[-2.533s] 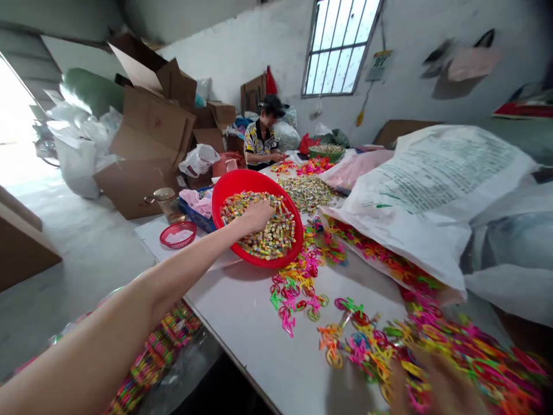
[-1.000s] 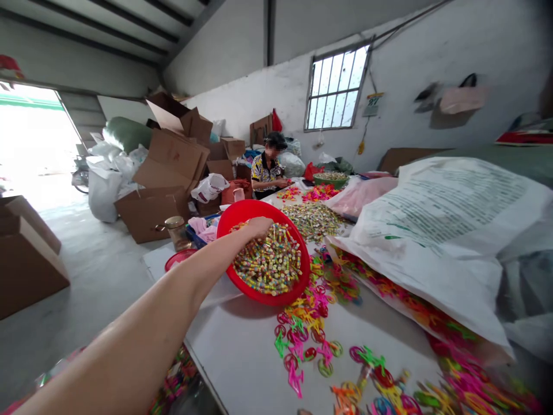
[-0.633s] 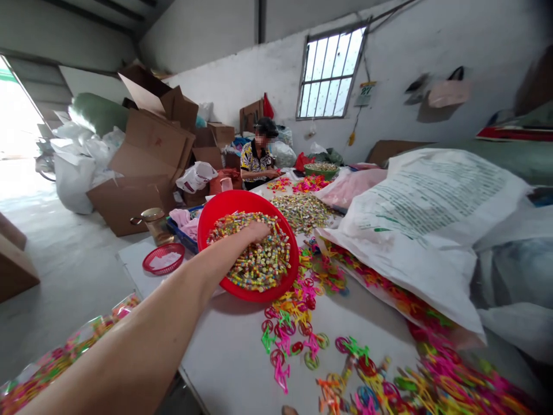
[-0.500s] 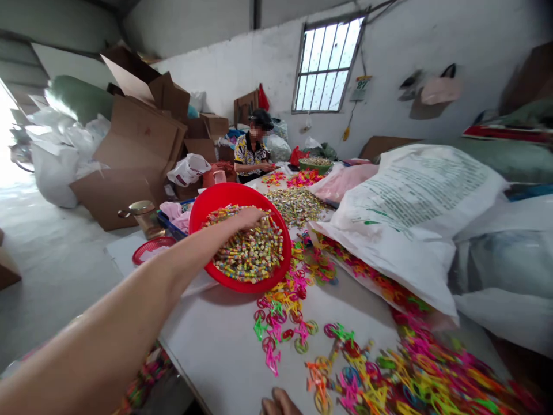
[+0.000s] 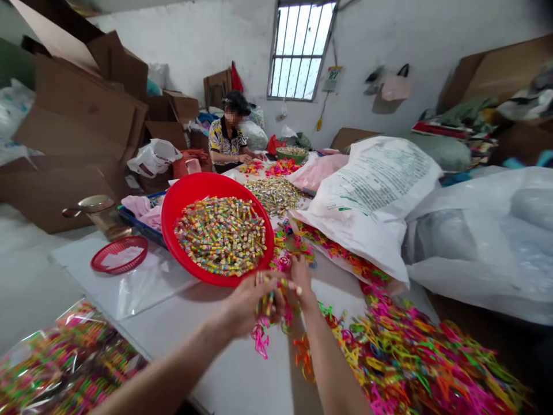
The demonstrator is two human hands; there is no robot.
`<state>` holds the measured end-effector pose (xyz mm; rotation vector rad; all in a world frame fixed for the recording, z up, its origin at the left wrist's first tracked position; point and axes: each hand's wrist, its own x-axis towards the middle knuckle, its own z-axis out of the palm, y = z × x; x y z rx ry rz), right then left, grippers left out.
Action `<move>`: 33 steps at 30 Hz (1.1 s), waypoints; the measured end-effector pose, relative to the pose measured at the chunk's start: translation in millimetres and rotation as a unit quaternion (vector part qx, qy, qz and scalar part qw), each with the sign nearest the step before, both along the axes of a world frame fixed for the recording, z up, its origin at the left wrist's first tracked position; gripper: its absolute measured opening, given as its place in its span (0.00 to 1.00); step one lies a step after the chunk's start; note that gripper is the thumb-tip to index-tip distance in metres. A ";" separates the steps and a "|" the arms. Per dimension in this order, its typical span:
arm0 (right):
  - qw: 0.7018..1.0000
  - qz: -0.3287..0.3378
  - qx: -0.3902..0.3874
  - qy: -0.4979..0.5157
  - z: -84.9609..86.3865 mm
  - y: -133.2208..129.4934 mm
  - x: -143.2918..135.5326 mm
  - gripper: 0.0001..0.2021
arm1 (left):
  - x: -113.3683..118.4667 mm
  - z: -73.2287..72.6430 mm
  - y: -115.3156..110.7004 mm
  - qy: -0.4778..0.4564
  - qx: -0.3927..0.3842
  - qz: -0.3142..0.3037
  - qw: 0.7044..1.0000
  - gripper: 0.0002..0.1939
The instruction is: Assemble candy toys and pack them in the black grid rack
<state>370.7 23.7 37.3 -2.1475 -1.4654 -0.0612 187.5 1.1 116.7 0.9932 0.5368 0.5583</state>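
My left hand (image 5: 253,302) is closed round several small striped candy-like pieces (image 5: 276,288), just in front of the red basin (image 5: 173,242). The tilted basin holds a heap of the same pieces (image 5: 222,236). My right hand (image 5: 301,279) reaches forward beside it, over colourful plastic pieces (image 5: 283,259) on the table; its fingers are blurred and partly hidden, so I cannot tell what they touch. A large pile of bright plastic pieces (image 5: 415,357) lies at the right, below an open white sack (image 5: 371,184).
A red basket (image 5: 100,266), a lidded jug (image 5: 106,216) and a blue tray (image 5: 129,216) stand left on the white table (image 5: 242,374). A person (image 5: 228,135) sits at the far end. Filled clear bags (image 5: 64,369) lie lower left.
My left hand has come out of the red basin with striped pieces, moving toward me. My right hand has moved forward from the bottom edge. The view has shifted right.
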 end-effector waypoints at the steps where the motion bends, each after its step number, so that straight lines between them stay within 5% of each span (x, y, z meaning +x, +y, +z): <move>1: 1.000 -0.007 -0.016 0.000 -5.5 7.8 2.3 0.15 | -2.1 -19.3 -15.6 -0.013 -0.091 0.014 0.996 0.20; 3: 0.999 -0.015 -0.045 0.005 -15.2 12.5 4.8 0.13 | -7.2 -49.8 -31.3 -0.015 -0.193 0.065 0.979 0.16; 7: 0.997 -0.012 -0.075 0.018 -11.3 -8.5 4.8 0.12 | -17.5 -72.7 -22.4 -0.004 -0.171 0.120 0.978 0.14; 11: 0.992 0.048 -0.041 0.105 16.1 -51.8 -21.7 0.15 | -21.7 -69.3 -15.5 -0.006 -0.114 0.120 0.986 0.18; 15: 0.916 0.170 -0.012 0.363 22.4 -103.2 -60.6 0.16 | -24.8 -64.8 -28.8 -0.036 -0.084 0.100 0.991 0.18; 20: 0.886 0.054 0.049 0.458 7.5 -147.7 -46.6 0.16 | -49.7 -56.8 -41.2 -0.036 -0.105 0.020 0.994 0.20; 23: 0.876 0.061 0.042 0.476 14.1 -158.4 -38.6 0.16 | -56.4 -53.9 -47.1 0.000 -0.094 0.015 0.995 0.21; 27: 0.843 0.175 -0.010 0.508 21.4 -159.0 -67.5 0.17 | -44.2 -56.2 -59.9 -0.012 -0.059 -0.017 0.998 0.18; 30: 0.814 0.184 0.003 0.551 12.6 -160.6 -85.9 0.17 | -41.2 -57.3 -63.5 -0.020 -0.053 -0.039 0.998 0.18; 33: 0.831 0.183 -0.003 0.525 7.3 -164.9 -83.3 0.17 | -51.6 -55.3 -61.2 -0.015 -0.060 -0.081 0.995 0.21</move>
